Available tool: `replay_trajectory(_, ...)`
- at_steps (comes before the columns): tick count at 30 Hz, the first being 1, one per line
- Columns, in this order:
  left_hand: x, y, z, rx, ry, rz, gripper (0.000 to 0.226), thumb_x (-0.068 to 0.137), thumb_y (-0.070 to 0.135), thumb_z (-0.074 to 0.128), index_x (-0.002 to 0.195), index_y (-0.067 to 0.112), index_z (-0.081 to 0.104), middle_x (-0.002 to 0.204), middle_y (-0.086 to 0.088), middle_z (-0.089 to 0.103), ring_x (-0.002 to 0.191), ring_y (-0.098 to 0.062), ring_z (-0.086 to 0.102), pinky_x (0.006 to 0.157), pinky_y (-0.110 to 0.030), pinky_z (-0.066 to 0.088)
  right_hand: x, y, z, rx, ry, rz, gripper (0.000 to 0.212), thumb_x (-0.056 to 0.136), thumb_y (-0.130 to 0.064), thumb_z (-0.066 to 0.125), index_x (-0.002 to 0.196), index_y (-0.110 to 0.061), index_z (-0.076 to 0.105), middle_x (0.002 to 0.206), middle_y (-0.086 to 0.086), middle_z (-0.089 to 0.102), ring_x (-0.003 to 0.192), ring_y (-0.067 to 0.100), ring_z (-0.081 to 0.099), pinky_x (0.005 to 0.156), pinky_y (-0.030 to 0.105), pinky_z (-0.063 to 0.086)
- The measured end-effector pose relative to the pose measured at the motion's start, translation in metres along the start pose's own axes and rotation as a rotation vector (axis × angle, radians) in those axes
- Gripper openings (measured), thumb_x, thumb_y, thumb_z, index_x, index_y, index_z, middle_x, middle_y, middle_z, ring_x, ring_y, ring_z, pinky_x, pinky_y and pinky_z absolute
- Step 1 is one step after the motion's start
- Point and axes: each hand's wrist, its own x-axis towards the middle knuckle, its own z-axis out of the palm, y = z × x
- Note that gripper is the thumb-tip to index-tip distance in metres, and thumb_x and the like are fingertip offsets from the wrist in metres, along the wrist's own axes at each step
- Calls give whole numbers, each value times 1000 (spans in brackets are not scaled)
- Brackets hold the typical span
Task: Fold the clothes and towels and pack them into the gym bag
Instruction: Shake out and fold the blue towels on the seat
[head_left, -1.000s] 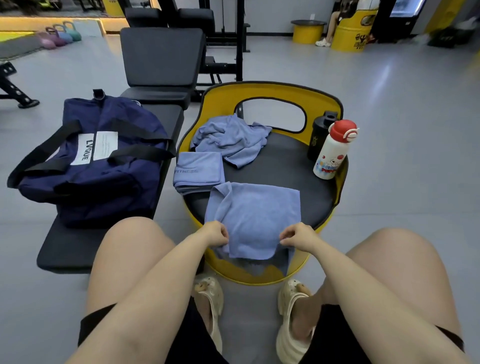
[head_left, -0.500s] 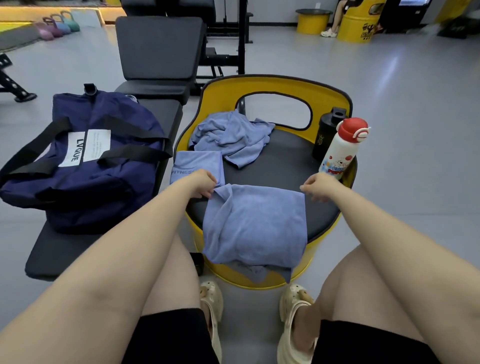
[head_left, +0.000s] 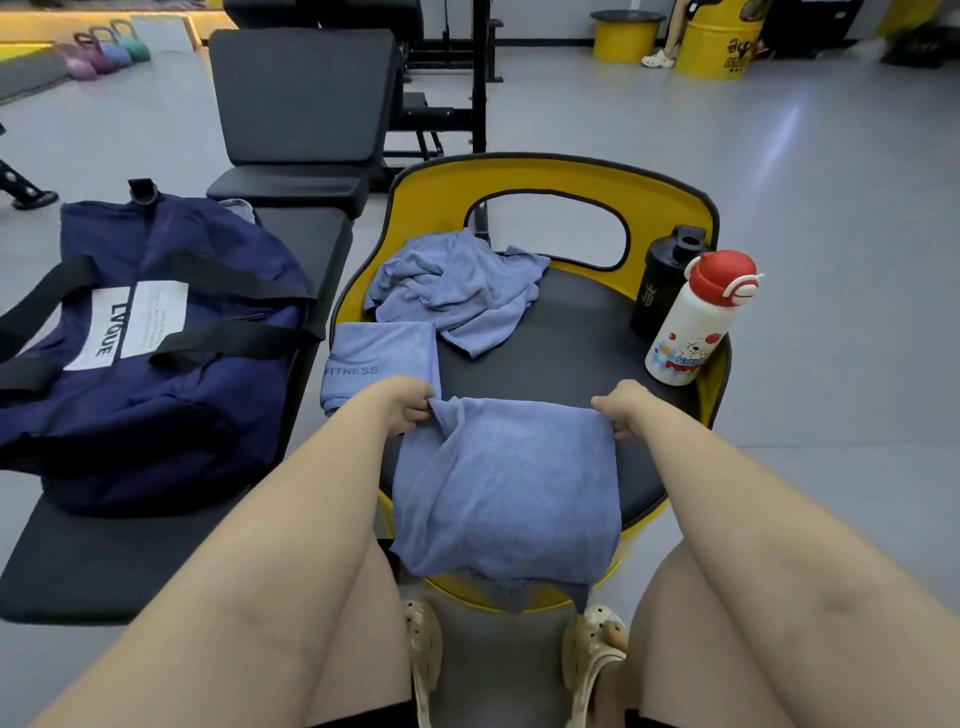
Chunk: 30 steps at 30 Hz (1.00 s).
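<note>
A blue towel (head_left: 506, 483) lies on the near part of the yellow barrel seat (head_left: 566, 348), its lower edge hanging over the front rim. My left hand (head_left: 405, 405) pinches its far left corner and my right hand (head_left: 623, 408) pinches its far right corner. A folded blue towel (head_left: 379, 358) printed FITNESS lies at the seat's left edge. A crumpled blue garment (head_left: 457, 291) sits at the back of the seat. The navy gym bag (head_left: 140, 338) rests on the black bench (head_left: 104, 561) to the left, its top looking closed.
A white bottle with a red cap (head_left: 696, 322) and a black shaker (head_left: 662, 286) stand at the seat's right edge. Another padded bench (head_left: 301, 98) and a rack stand behind. My knees flank the seat in front. Grey floor lies to the right.
My hands went from the towel's near edge to its far corners and now pinch them, drawn slightly toward me. The towel's far edge has bunched a little at the left.
</note>
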Motion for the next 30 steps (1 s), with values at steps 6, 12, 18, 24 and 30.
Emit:
replay_trajectory(6,-2,4,-3,-467,54,83,21,97,13,52,112,1,57,116,-15,62,92,-20,59,91,-29,44,7,2,-2,297,204,74,58,83,-23,74,130,-1,47,125,19,55,108,33,58,87,40,53)
replay_trajectory(12,-24,4,-5,-452,37,104,37,95,4,52,132,0,49,84,-8,62,78,-16,57,88,-31,43,6,14,-10,145,-48,113,86,64,-25,89,135,-2,46,130,14,56,111,32,59,83,41,54)
replay_trajectory(18,-41,7,-18,-442,46,120,33,98,2,45,130,9,49,79,1,51,68,-9,48,80,-27,45,-33,3,-30,506,14,35,37,85,5,62,122,5,57,120,15,62,108,27,60,88,34,51)
replay_trajectory(24,-61,5,-34,-453,77,247,38,96,1,49,134,6,49,114,-7,59,80,-12,55,74,-20,49,-46,-3,-52,803,195,-59,38,82,-2,66,120,-3,58,122,8,61,108,23,58,71,24,49)
replay_trajectory(30,-75,2,-45,-622,115,466,35,91,-3,56,126,0,56,85,-1,61,75,-9,59,64,-15,54,-64,-3,-67,822,276,-193,14,85,-9,68,85,-23,73,117,9,64,105,27,58,84,35,52)
